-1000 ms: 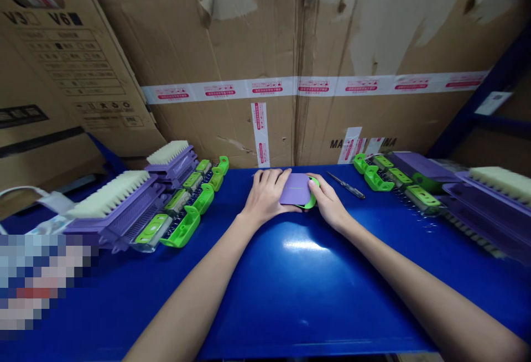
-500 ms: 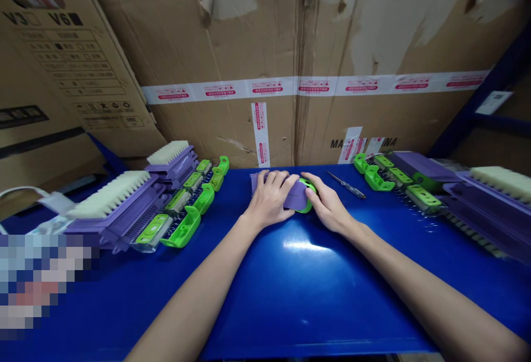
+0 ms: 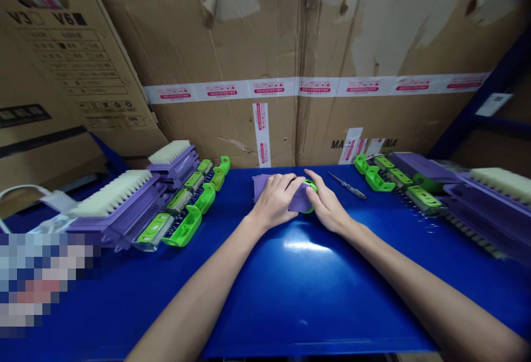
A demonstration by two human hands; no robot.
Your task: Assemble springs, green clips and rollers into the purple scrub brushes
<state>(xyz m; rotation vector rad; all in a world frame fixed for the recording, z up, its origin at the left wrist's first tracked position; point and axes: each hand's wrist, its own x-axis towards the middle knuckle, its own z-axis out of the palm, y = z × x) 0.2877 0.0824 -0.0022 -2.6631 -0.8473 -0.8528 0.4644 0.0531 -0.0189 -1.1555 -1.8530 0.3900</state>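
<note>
A purple plastic housing (image 3: 260, 186) with a bright green end cap (image 3: 310, 189) lies on the blue table in the middle of the view. My left hand (image 3: 277, 198) is closed over the top of the housing and hides much of it. Against its right end, my right hand (image 3: 326, 200) grips the green cap, thumb on the near side and fingers round the far side. A screwdriver (image 3: 347, 186) with a clear handle lies just right of my right hand.
On the left are purple filter housings with cream filters (image 3: 114, 191), clear-and-green modules (image 3: 154, 230) and green caps (image 3: 185, 227). Similar purple units (image 3: 427, 167) and green caps (image 3: 379, 180) stand at the right. Cardboard boxes (image 3: 224, 129) wall off the back.
My left hand has shifted slightly right along the housing, baring more of its left end. My right hand stays on the green cap, and the surrounding parts look unmoved.
</note>
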